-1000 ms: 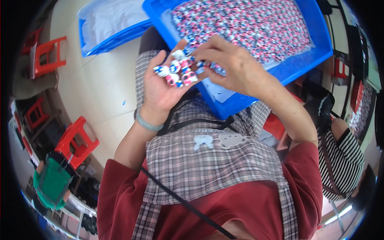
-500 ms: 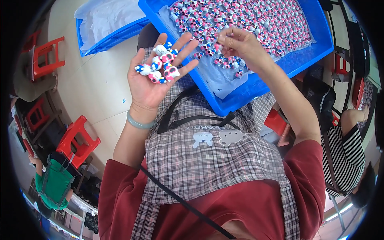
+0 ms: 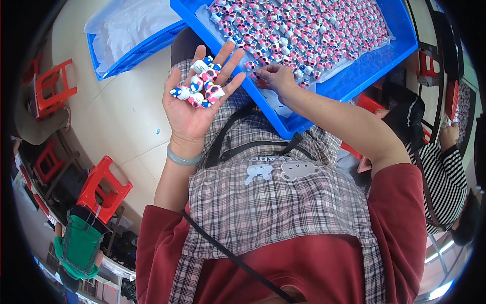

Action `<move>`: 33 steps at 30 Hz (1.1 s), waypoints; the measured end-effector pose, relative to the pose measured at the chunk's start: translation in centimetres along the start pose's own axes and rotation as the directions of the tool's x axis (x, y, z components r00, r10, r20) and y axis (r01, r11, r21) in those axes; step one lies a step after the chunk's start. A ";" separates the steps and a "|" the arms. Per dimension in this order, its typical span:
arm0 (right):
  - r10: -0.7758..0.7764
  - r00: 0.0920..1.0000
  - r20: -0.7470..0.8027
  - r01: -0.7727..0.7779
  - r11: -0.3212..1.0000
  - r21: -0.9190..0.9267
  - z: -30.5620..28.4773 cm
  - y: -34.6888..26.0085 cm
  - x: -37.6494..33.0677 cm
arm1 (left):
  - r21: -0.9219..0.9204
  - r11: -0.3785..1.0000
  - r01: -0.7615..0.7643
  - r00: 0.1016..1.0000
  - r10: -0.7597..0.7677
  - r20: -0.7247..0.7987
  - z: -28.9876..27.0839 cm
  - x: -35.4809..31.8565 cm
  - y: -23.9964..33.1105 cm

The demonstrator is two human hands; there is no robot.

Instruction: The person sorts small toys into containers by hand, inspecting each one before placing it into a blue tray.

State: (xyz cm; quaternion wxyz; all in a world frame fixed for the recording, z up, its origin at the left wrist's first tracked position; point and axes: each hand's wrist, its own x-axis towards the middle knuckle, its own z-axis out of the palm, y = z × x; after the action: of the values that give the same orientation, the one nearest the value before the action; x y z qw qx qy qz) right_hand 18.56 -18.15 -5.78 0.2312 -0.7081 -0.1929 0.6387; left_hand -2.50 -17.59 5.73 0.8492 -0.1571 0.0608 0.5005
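On my upturned left palm (image 3: pixel 188 119) rests a small heap of toy figures (image 3: pixel 196 86), white with pink and blue parts. The fingers of that hand are spread around and behind the heap. My right hand (image 3: pixel 277 82) is over the near left side of a blue tray (image 3: pixel 349 93), fingertips pinched together at a small pink-and-white toy figure (image 3: pixel 255 76). The fingers partly cover that figure. Many like figures (image 3: pixel 309 33) lie packed in rows on a white sheet inside the tray, and a few sit close beside my right hand.
Left of the tray stands another blue tray (image 3: pixel 132 60) lined with white sheeting. Red plastic stools (image 3: pixel 104 187) stand on the tiled floor to the left. One person in green (image 3: pixel 81 243) sits at lower left, another in stripes (image 3: pixel 445 187) at right.
My right hand has come left and nearer, from the figures in the middle to the tray's left side. My left hand still holds its heap, nearly in place.
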 end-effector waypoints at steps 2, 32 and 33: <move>-0.017 0.999 -0.027 0.017 1.000 -0.012 0.2 -0.2 -0.2 | -0.026 1.000 0.006 1.000 -0.006 -0.006 -0.2 0.0 0.0; -0.820 0.168 0.547 0.940 -0.035 -0.340 0.2 -8.6 -12.4 | 0.227 0.973 -0.037 0.996 0.054 -0.071 0.4 1.0 -2.7; -0.795 0.235 0.560 0.923 0.002 -0.386 0.3 -8.4 -12.4 | 0.251 0.966 -0.059 0.994 0.080 -0.074 0.3 1.1 -2.8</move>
State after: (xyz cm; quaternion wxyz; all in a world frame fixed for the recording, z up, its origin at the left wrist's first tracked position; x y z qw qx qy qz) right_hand 17.08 -18.32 9.09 0.2851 -0.4030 -0.8153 0.3026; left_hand 0.49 -17.84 6.34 0.8408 -0.0678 0.1639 0.5115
